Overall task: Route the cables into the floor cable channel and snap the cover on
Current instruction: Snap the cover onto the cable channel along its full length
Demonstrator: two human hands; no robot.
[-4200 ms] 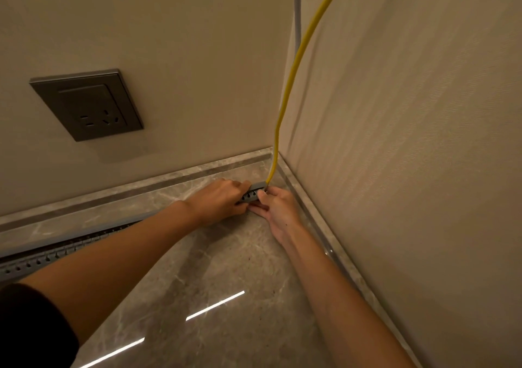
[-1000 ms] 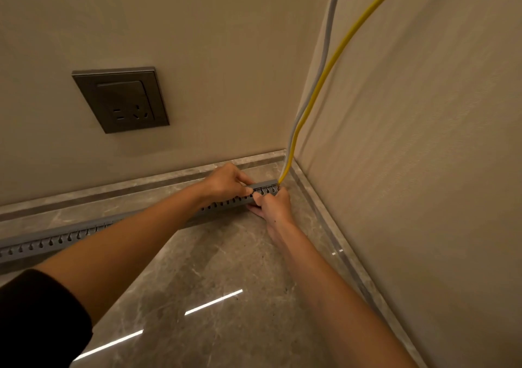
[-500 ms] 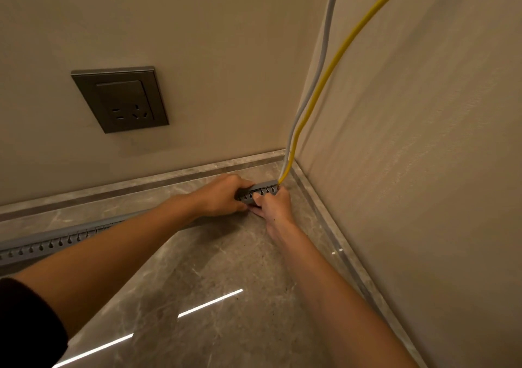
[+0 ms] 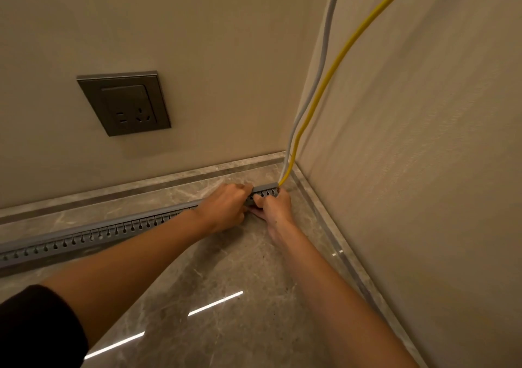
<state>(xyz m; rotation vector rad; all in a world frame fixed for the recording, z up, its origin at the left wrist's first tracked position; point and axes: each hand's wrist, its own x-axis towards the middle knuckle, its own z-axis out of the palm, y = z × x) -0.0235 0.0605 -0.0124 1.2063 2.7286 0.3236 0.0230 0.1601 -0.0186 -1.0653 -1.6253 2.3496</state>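
Observation:
A long grey slotted cable channel (image 4: pixel 84 236) lies on the marble floor along the back wall, its right end near the room corner. A yellow cable (image 4: pixel 337 62) and a grey cable (image 4: pixel 324 45) drop down the corner and enter that right end. My left hand (image 4: pixel 226 208) is clamped over the top of the channel close to its end. My right hand (image 4: pixel 275 206) grips the channel's front side just right of it, fingertips on the slots. The two hands touch. The channel's top under my hands is hidden.
A dark wall socket (image 4: pixel 124 103) sits on the back wall above the channel. The right wall (image 4: pixel 423 170) meets the floor at a marble skirting strip (image 4: pixel 339 243). Glossy marble floor (image 4: pixel 226 297) stretches toward me between my forearms.
Since 4.2 s ago the view has shifted, showing more of the channel and the grey cable. In the last second both hands stay pressed on the channel's right end, barely moving.

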